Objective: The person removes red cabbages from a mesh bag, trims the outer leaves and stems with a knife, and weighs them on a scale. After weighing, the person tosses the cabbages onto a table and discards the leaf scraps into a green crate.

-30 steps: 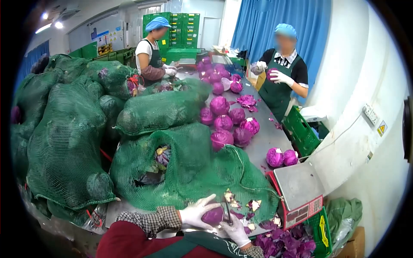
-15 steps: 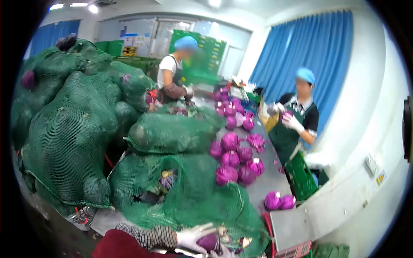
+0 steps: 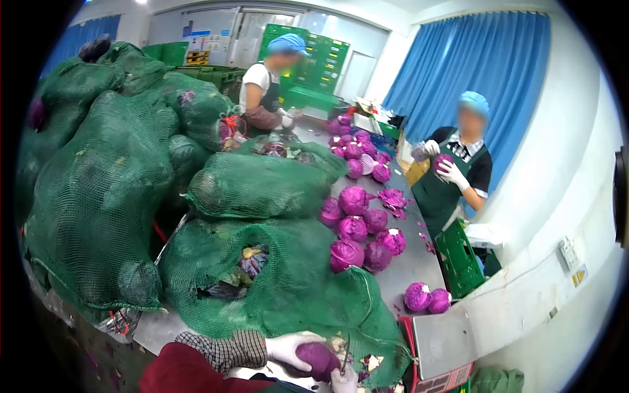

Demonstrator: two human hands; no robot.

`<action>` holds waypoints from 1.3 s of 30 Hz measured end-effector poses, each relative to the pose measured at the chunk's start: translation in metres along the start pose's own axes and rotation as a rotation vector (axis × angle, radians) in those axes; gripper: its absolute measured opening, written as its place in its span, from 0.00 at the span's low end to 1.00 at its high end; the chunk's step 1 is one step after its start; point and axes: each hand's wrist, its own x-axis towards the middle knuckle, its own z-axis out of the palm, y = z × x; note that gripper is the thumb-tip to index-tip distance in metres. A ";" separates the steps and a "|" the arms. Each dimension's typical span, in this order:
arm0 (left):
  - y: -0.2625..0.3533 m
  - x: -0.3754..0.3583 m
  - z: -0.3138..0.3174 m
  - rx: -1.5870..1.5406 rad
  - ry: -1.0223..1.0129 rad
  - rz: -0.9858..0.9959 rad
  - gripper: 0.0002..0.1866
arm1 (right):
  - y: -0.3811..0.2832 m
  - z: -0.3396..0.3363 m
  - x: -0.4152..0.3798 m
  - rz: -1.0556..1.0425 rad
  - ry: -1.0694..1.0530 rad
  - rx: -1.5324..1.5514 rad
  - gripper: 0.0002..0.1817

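At the bottom of the view, my left hand (image 3: 291, 348), in a white glove, is wrapped round the left side of a red cabbage (image 3: 317, 361). My right hand (image 3: 344, 379), gloved too, is closed on a knife (image 3: 346, 352) whose narrow blade points up beside the cabbage's right end. Pale and purple leaf trimmings (image 3: 372, 362) lie just right of the blade. Close beyond my hands spreads an opened green mesh sack (image 3: 295, 298), with a cabbage (image 3: 253, 261) with loose outer leaves showing through its mouth.
Stuffed mesh sacks (image 3: 101, 196) pile up on the left. Peeled cabbages (image 3: 352, 229) sit in groups along the metal table (image 3: 419, 262). A red-edged scale (image 3: 442, 347) stands at right. Two co-workers are there: one person (image 3: 265, 92) at the back, another (image 3: 458, 164) at right holding a cabbage.
The view has tilted down slightly. More of the cabbage shows beside my left hand, and my right hand has come further into view with the knife blade upright.
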 end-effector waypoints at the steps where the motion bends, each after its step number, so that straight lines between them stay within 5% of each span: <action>1: -0.004 0.000 0.002 -0.217 -0.025 -0.082 0.47 | 0.013 0.002 0.006 -0.006 0.011 -0.028 0.15; 2: -0.008 0.001 0.003 -0.428 -0.049 -0.167 0.46 | 0.024 0.008 0.004 -0.209 0.243 -0.160 0.15; 4: 0.006 -0.004 0.007 -0.856 -0.099 -0.151 0.45 | -0.001 -0.025 0.002 -0.227 0.133 -0.073 0.18; 6: 0.023 -0.003 0.011 -1.249 -0.113 -0.116 0.45 | 0.024 -0.031 -0.006 -0.428 0.395 -0.329 0.20; 8: 0.028 0.006 0.022 -1.569 -0.175 -0.091 0.44 | -0.055 -0.069 -0.029 -0.195 0.273 0.051 0.22; 10: 0.032 0.019 0.031 -1.675 0.018 -0.157 0.47 | -0.048 -0.083 -0.041 -0.289 0.473 -0.179 0.19; 12: 0.056 0.029 0.029 -1.621 0.168 -0.351 0.46 | -0.011 -0.105 -0.051 -0.061 0.440 -0.034 0.11; 13: 0.051 0.039 0.030 -1.816 0.091 -0.241 0.45 | -0.013 -0.110 -0.060 -0.323 0.639 -0.282 0.07; 14: 0.046 0.048 0.032 -2.013 -0.012 -0.141 0.44 | -0.017 -0.121 -0.081 -0.014 0.545 0.138 0.07; 16: 0.035 0.064 0.033 -2.256 -0.246 -0.044 0.41 | -0.007 -0.143 -0.110 -0.016 0.716 0.134 0.07; 18: 0.025 0.075 0.033 -2.358 -0.387 -0.107 0.38 | 0.003 -0.173 -0.142 0.196 0.700 0.067 0.11; 20: 0.030 0.079 0.035 -2.371 -0.454 -0.165 0.36 | 0.060 -0.190 -0.169 0.034 0.837 -0.848 0.16; 21: 0.039 0.079 0.039 -2.348 -0.496 -0.153 0.35 | 0.051 -0.191 -0.174 0.176 0.804 -0.621 0.21; 22: 0.045 0.081 0.043 -2.327 -0.542 -0.139 0.34 | 0.027 -0.189 -0.162 -0.095 0.837 -0.620 0.23; 23: 0.044 0.080 0.050 -2.339 -0.536 -0.213 0.35 | 0.001 -0.176 -0.147 0.151 0.817 0.125 0.18; 24: 0.044 0.079 0.057 -2.339 -0.535 -0.253 0.35 | -0.025 -0.163 -0.132 0.047 0.730 0.283 0.17; 27: 0.053 0.080 0.072 -2.305 -0.564 -0.304 0.35 | -0.077 -0.134 -0.089 -0.407 0.473 -0.119 0.17; 29: 0.060 0.080 0.073 -2.230 -0.508 -0.298 0.35 | -0.072 -0.112 -0.054 -0.769 0.514 -0.379 0.19; 35: 0.062 0.073 0.055 -2.003 -0.065 -0.343 0.31 | -0.077 -0.088 -0.047 -0.129 0.228 0.475 0.07; 39: 0.057 0.066 0.057 -0.487 0.051 0.013 0.28 | -0.059 -0.083 -0.061 -0.293 0.187 0.305 0.05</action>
